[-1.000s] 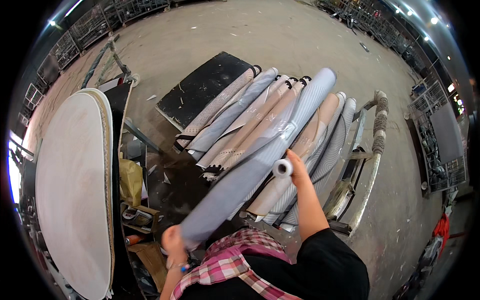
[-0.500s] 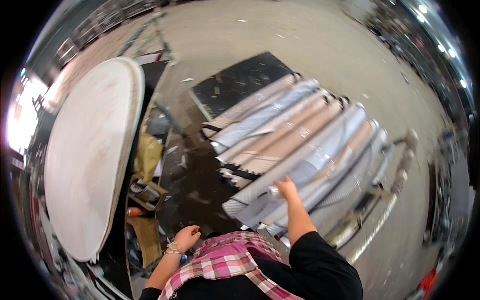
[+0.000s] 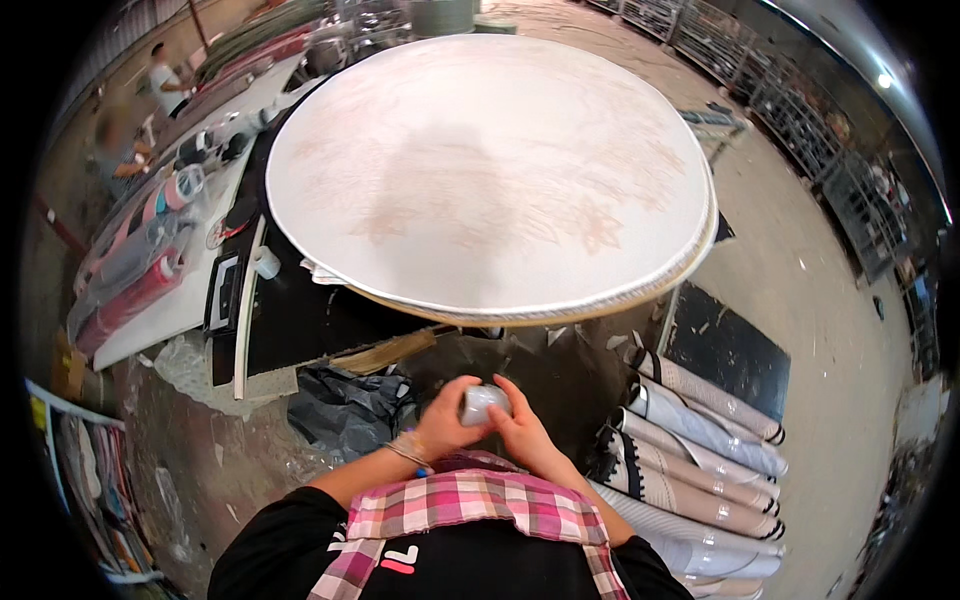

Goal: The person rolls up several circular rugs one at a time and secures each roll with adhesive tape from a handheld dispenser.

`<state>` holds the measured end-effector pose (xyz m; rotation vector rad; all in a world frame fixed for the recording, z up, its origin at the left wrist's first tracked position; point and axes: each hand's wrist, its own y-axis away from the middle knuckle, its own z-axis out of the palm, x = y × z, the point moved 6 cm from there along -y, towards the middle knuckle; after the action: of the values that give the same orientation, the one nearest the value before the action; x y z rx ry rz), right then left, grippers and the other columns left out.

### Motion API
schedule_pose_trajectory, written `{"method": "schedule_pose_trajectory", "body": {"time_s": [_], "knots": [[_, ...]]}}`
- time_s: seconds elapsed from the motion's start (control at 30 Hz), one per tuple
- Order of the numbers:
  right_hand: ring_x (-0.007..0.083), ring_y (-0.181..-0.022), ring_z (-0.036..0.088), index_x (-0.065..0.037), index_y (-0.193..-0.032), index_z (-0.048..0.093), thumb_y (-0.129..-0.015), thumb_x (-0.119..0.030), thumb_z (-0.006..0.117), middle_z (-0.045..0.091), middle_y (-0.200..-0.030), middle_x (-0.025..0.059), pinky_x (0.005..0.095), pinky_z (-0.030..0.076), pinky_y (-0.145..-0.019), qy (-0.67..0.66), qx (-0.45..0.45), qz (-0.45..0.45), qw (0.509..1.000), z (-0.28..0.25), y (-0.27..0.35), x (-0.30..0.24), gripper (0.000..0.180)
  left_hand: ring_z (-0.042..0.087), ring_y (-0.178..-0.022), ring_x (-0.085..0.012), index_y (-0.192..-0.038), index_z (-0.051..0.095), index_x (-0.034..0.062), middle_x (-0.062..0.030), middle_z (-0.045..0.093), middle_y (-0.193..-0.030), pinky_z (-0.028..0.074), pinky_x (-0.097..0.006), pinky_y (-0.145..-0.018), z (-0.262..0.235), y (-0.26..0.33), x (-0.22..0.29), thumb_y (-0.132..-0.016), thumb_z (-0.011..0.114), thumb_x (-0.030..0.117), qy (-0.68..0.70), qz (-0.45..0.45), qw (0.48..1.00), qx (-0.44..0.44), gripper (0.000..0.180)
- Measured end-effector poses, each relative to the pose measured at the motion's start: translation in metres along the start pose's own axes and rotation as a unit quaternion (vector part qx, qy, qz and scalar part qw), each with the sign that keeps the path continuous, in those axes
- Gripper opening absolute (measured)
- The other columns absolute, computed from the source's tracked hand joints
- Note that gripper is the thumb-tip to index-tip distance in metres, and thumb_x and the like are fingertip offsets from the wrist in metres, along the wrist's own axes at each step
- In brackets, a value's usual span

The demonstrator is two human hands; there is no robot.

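Observation:
In front of my waist I hold a roll of clear tape (image 3: 484, 405) between both hands. My left hand (image 3: 449, 415) is wrapped round its left side. My right hand (image 3: 522, 428) closes on it from the right, thumb near the top. Just beyond my hands stands a table with a stack of large, round, off-white rugs (image 3: 480, 190), the top one showing a faint pinkish pattern. Rolled rugs (image 3: 690, 470) in beige and grey-blue, bound with clear tape, lie side by side on the floor to my right.
A dark flat board (image 3: 728, 345) lies beyond the rolled rugs. Crumpled black plastic (image 3: 352, 408) sits near my left arm. A white roll (image 3: 266, 262) rests on the black tabletop. At the far left are wrapped rolls (image 3: 135, 290) and two people (image 3: 168, 80). Metal racks line the right.
I have turned left, from the rolled rugs toward the round rugs. The tape roll, earlier in my right hand over the rolls, is now at my waist between both hands.

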<state>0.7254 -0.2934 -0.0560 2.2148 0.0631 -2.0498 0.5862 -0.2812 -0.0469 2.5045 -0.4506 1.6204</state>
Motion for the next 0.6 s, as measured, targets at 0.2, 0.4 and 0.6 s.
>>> {"method": "schedule_pose_trajectory", "body": {"time_s": [0.2,0.4,0.6], "knots": [[0.0307,-0.097,0.052,-0.01,-0.103,0.062,-0.07,-0.023,0.072,0.058,-0.11,0.0093,0.0409,0.042,-0.085,0.402,-0.03,-0.319,0.858,0.054,-0.102,-0.112,0.037,0.053,-0.099,-0.0349,-0.114,0.051,0.0048,-0.0174,0.053,-0.108,0.046,-0.039,-0.084,-0.187,-0.009,-0.082,-0.061,0.075,0.018,-0.283,-0.05,0.938,0.192,0.059],[0.0379,-0.128,0.031,-0.019,-0.127,0.049,-0.061,-0.041,0.077,0.033,-0.139,0.0177,0.0457,0.028,-0.104,0.543,-0.092,-0.188,0.813,0.095,-0.179,-0.11,0.075,0.051,-0.103,-0.0383,-0.125,0.044,0.0095,-0.0171,0.048,-0.116,0.045,-0.044,-0.085,-0.32,0.011,-0.2,-0.064,0.076,0.02,-0.341,-0.328,0.84,0.264,0.069],[0.038,-0.129,0.03,-0.021,-0.128,0.048,-0.059,-0.046,0.077,0.032,-0.14,0.0195,0.0473,0.027,-0.104,0.546,-0.132,-0.187,0.806,0.09,-0.186,-0.11,0.079,0.047,-0.109,-0.0345,-0.124,0.045,0.0076,-0.016,0.047,-0.118,0.038,-0.044,-0.095,-0.333,-0.011,-0.174,-0.066,0.074,0.019,-0.464,-0.214,0.81,0.29,0.066]]}}
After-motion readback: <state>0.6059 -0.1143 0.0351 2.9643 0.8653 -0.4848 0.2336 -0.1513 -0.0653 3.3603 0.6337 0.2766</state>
